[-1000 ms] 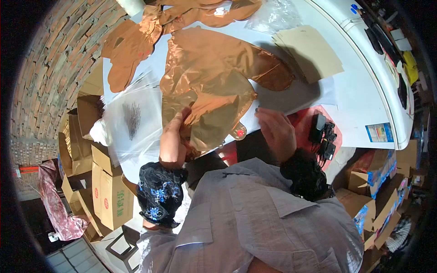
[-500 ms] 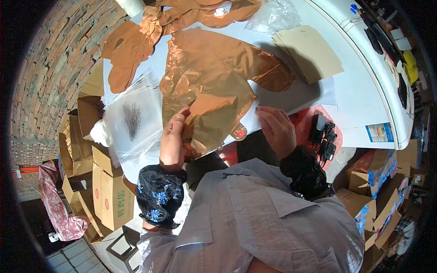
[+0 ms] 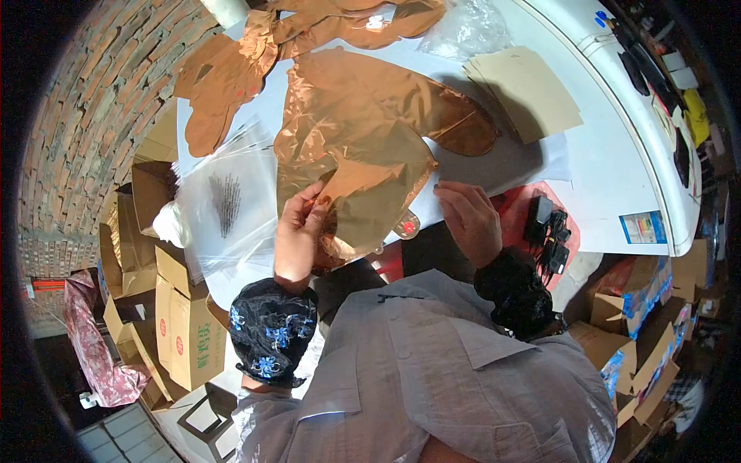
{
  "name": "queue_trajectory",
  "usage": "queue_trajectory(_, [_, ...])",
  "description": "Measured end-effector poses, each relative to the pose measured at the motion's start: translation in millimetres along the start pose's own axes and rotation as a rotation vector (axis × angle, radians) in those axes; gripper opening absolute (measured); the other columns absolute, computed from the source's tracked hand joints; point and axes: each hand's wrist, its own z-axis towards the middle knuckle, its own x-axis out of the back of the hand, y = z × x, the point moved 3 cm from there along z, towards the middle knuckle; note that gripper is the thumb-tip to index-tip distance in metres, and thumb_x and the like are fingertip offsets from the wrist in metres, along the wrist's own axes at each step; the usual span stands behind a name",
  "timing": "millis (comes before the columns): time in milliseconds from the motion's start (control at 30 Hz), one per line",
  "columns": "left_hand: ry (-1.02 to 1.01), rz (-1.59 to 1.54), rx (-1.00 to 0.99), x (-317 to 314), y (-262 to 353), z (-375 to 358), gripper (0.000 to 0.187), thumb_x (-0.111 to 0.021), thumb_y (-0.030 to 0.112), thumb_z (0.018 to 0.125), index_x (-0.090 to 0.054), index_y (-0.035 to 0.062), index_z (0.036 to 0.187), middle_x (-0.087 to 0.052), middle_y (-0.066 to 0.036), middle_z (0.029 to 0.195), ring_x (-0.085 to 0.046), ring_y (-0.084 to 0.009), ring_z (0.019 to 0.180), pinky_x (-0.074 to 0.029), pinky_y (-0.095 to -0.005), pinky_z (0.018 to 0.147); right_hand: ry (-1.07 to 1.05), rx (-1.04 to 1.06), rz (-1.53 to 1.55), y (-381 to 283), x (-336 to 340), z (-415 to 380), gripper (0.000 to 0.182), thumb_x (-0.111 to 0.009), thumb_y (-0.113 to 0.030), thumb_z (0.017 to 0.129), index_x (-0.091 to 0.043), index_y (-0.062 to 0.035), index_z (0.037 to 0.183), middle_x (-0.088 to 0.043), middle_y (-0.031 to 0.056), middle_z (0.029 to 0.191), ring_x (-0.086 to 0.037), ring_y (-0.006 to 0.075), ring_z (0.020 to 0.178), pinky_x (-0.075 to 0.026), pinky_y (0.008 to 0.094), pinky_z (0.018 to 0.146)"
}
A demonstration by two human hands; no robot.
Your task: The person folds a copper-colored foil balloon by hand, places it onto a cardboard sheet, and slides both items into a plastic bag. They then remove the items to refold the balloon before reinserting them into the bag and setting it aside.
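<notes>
A large flat copper-coloured foil balloon (image 3: 351, 108) lies spread on the table in front of me. My left hand (image 3: 297, 235) pinches its lower left part between thumb and fingers, and the foil there is lifted and folded. A small rounded tab with a red dot (image 3: 407, 226) sticks out at the balloon's lower edge. My right hand (image 3: 471, 225) is held just right of this tab, apart from the foil, its fingers stretched out and nothing in them.
More copper foil balloons (image 3: 216, 104) lie at the back left. Clear plastic bags (image 3: 231, 204) are at left, beige cards (image 3: 529, 92) at right. Black power adapters (image 3: 548, 231) rest on something red by my right arm. Cardboard boxes (image 3: 185, 332) stand on both sides.
My left hand has turned slightly and its thumb now presses against the fingers on the foil, whose raised fold has shifted. My right hand has barely moved.
</notes>
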Motion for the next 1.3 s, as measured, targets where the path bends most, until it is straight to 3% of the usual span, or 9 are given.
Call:
queue_trajectory(200, [0.004, 0.105, -0.048, 4.1, -2.8, 1.4, 0.032, -0.053, -0.001, 0.098, -0.054, -0.0001, 0.130, -0.060, -0.007, 0.116, -0.058, -0.0121, 0.100, -0.048, -0.0248, 0.089, 0.013, -0.011, 0.020, -2.1, 0.3, 0.9, 0.018, -0.065, -0.005, 0.086, -0.066, -0.0075, 0.104, -0.067, 0.0083, 0.107, -0.064, 0.0291, 0.094, -0.053, 0.0375, 0.082])
queue_trajectory(433, [0.018, 0.175, -0.136, 3.9, -0.5, 1.4, 0.032, -0.052, -0.003, 0.096, -0.057, 0.0004, 0.128, -0.054, -0.009, 0.124, -0.057, -0.0172, 0.109, -0.045, -0.0274, 0.095, -0.017, 0.003, -0.004, -0.4, 0.0, 0.9, 0.019, -0.065, -0.010, 0.087, -0.065, -0.0092, 0.106, -0.066, 0.0070, 0.110, -0.063, 0.0280, 0.099, -0.054, 0.0375, 0.084])
queue_trajectory(533, [0.062, 0.371, -0.251, 6.2, 2.9, -1.4, 0.030, -0.053, -0.002, 0.096, -0.059, 0.0013, 0.125, -0.054, -0.010, 0.124, -0.056, -0.0205, 0.113, -0.044, -0.0302, 0.098, -0.016, 0.005, -0.002, -0.8, 0.2, 1.4, 0.019, -0.065, -0.010, 0.087, -0.065, -0.0093, 0.105, -0.066, 0.0069, 0.110, -0.063, 0.0280, 0.099, -0.054, 0.0374, 0.084])
queue_trajectory(633, [0.104, 0.509, -0.353, 5.2, 10.1, -5.4, 0.029, -0.052, 0.002, 0.098, -0.057, 0.0001, 0.127, -0.058, -0.008, 0.119, -0.054, -0.0169, 0.113, -0.039, -0.0288, 0.103, -0.013, 0.000, -0.005, -1.8, 0.7, 2.1, 0.018, -0.065, -0.009, 0.087, -0.065, -0.0096, 0.105, -0.066, 0.0067, 0.109, -0.063, 0.0280, 0.099, -0.054, 0.0373, 0.084])
queue_trajectory(833, [0.126, 0.856, -0.507, -15.4, 33.7, -27.1, 0.029, -0.053, 0.008, 0.098, -0.058, 0.0004, 0.125, -0.056, -0.017, 0.130, -0.051, -0.0308, 0.127, -0.038, -0.0361, 0.107, -0.006, 0.011, -0.029, 0.1, 2.5, 6.2, 0.018, -0.064, -0.007, 0.087, -0.065, -0.0075, 0.105, -0.067, 0.0086, 0.108, -0.064, 0.0287, 0.098, -0.053, 0.0380, 0.083])
queue_trajectory(867, [0.096, 0.872, -0.536, -20.3, 35.3, -31.3, 0.031, -0.054, 0.007, 0.096, -0.058, 0.0026, 0.126, -0.053, -0.018, 0.136, -0.044, -0.0355, 0.134, -0.038, -0.0395, 0.109, 0.014, 0.013, -0.014, -4.6, 5.6, 11.3, 0.018, -0.063, -0.004, 0.087, -0.065, -0.0051, 0.104, -0.067, 0.0099, 0.107, -0.064, 0.0297, 0.097, -0.052, 0.0383, 0.083])
queue_trajectory(1033, [-0.010, 1.089, -0.722, -42.2, 31.2, -38.3, 0.038, -0.057, 0.005, 0.092, -0.056, 0.0015, 0.129, -0.051, -0.017, 0.140, -0.040, -0.0350, 0.137, -0.036, -0.0451, 0.111, 0.050, 0.170, 0.024, -16.1, 6.6, 44.6, 0.025, -0.067, -0.006, 0.084, -0.064, -0.0060, 0.109, -0.066, 0.0104, 0.111, -0.063, 0.0303, 0.099, -0.052, 0.0397, 0.086])
queue_trajectory(1300, [-0.093, 1.139, -0.726, -55.6, 19.8, -38.2, 0.046, -0.061, 0.018, 0.092, -0.052, 0.0043, 0.135, -0.048, -0.015, 0.143, -0.040, -0.0340, 0.137, -0.035, -0.0459, 0.111, -0.014, 0.279, 0.046, -25.1, -41.0, 90.8, 0.031, -0.067, -0.002, 0.080, -0.064, -0.0030, 0.110, -0.061, 0.0123, 0.102, -0.058, 0.0323, 0.097, -0.050, 0.0379, 0.083])
